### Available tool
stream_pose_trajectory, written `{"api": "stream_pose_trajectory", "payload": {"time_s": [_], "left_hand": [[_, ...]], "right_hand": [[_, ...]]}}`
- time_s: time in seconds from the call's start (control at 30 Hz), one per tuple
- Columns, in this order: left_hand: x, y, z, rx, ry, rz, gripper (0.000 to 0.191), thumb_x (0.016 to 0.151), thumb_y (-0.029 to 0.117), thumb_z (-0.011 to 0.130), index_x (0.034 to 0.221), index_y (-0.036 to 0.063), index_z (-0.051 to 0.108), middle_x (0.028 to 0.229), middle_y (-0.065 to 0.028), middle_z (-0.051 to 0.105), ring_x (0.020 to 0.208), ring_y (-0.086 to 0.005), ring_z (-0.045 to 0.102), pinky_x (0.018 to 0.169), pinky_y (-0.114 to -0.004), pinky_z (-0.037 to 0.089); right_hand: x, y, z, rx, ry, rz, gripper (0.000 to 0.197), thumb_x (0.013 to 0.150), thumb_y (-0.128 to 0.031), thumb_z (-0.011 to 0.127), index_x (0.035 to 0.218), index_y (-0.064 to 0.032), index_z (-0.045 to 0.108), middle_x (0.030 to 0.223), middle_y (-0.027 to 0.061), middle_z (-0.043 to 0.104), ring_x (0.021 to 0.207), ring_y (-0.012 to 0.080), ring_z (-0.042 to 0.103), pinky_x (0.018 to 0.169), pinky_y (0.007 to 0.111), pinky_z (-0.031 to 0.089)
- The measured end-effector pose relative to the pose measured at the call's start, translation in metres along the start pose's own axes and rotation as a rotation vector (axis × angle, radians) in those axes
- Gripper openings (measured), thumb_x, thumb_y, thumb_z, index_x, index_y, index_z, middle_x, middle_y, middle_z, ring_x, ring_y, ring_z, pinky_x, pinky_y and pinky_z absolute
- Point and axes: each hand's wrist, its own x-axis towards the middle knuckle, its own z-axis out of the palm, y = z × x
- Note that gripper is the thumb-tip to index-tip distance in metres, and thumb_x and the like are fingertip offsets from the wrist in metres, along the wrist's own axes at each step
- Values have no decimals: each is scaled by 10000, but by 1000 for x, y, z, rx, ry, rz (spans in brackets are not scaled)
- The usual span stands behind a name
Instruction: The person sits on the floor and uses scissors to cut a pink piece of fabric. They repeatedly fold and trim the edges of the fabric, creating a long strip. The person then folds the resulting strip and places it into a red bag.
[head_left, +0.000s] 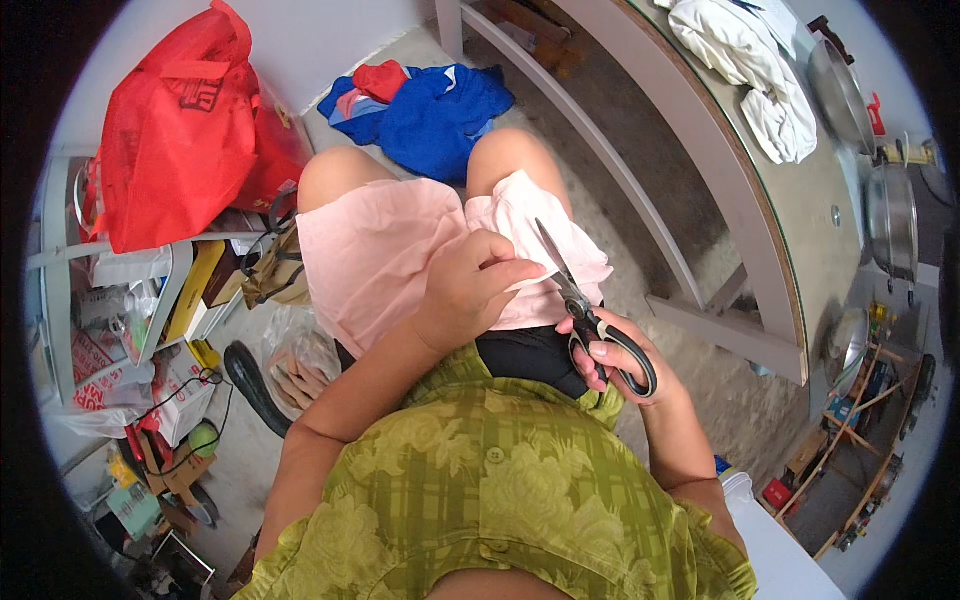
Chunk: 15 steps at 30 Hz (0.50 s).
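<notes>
A pale pink cloth (382, 247) lies spread over my thighs, its folds bunched near my right knee. Between thumb and fingers, my left hand (472, 289) pinches an edge of this cloth, raised a little from the lap. My right hand (622, 352) has its fingers through the handles of a pair of scissors (576, 300) with black and pale grips. The blades point away from me, slightly apart, with the pinched edge beside them. Whether the cloth lies between the blades is hard to tell.
Ahead on the floor lies a heap of blue clothing (442, 112) with a red piece on top. A red bag (180, 142) stands on a cluttered rack at left. The glass-topped table (780, 217) at right bears a white cloth (750, 75) and metal pans (892, 217).
</notes>
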Motion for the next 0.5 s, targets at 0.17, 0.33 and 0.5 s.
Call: {"api": "stream_pose_trajectory", "payload": {"time_s": [0.17,0.33,0.5], "left_hand": [[-2,-1,-3,6,-23,-15,294,634,-7,703,896,125,710,777,-33,564,668,-208,583,554,-324,466],[-3,2,-1,-15,9,-47,267,642,0,702,883,116,711,797,-33,583,675,-206,590,561,-319,467],[-1,4,-3,-22,-9,-15,220,673,-10,689,864,98,710,816,-31,607,682,-197,602,575,-308,476]], "right_hand": [[-3,-2,0,-115,48,20,330,895,-186,643,1153,10,576,660,1,537,499,66,497,448,199,389],[-2,-3,3,-145,24,31,368,897,-216,638,1175,11,556,702,16,548,580,86,529,517,205,425],[7,-4,3,-128,-33,-5,489,850,-303,640,1195,22,518,761,63,547,655,132,533,588,246,445]]}}
